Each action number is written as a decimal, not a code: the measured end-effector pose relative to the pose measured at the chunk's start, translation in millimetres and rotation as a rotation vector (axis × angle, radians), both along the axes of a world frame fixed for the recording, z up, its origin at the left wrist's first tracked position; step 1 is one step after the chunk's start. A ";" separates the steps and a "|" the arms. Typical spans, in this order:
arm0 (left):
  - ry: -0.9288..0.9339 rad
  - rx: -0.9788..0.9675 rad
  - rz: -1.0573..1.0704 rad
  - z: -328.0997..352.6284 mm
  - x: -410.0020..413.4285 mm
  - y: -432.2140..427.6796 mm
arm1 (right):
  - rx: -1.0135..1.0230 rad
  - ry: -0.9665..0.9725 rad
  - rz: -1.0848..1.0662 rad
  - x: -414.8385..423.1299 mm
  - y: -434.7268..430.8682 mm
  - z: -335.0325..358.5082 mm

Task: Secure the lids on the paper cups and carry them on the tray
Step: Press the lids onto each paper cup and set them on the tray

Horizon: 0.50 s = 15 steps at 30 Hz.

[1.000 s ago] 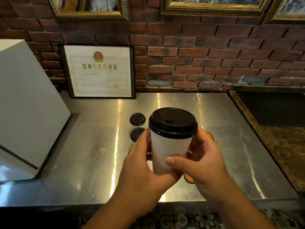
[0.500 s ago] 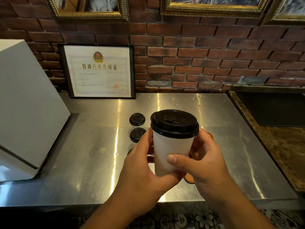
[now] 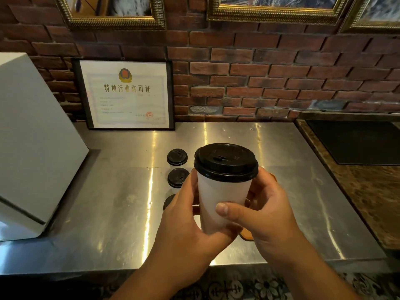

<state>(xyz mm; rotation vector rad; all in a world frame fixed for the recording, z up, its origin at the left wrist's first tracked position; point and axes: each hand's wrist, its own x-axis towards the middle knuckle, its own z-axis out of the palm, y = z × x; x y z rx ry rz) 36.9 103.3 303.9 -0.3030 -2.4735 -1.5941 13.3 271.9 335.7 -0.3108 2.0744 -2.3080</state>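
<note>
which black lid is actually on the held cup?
The big black lid capping the white paper cup; the two small lids sit behind it.

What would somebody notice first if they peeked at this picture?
First, the white paper cup with its black lid, right in the middle, held above the shiny metal counter by the left hand and right hand. Next, the framed certificate leaning on the brick wall behind.
</note>
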 end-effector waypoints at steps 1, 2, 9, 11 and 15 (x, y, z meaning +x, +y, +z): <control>0.003 0.001 0.002 -0.3 -0.4 -0.1 | -0.001 0.005 0.003 -0.3 -0.1 -0.2; 0.004 0.003 0.005 -0.3 -0.6 -0.3 | -0.006 0.006 0.010 -0.6 -0.1 -0.3; -0.002 0.032 0.014 -1.2 -1.0 -1.1 | -0.030 0.004 0.019 -1.0 1.4 -0.8; -0.011 0.051 0.010 -2.5 -0.5 -1.4 | -0.026 0.006 0.007 -1.6 1.4 -1.3; -0.019 0.068 0.039 -0.5 -1.3 -2.2 | -0.004 0.010 -0.010 -2.7 1.6 -2.0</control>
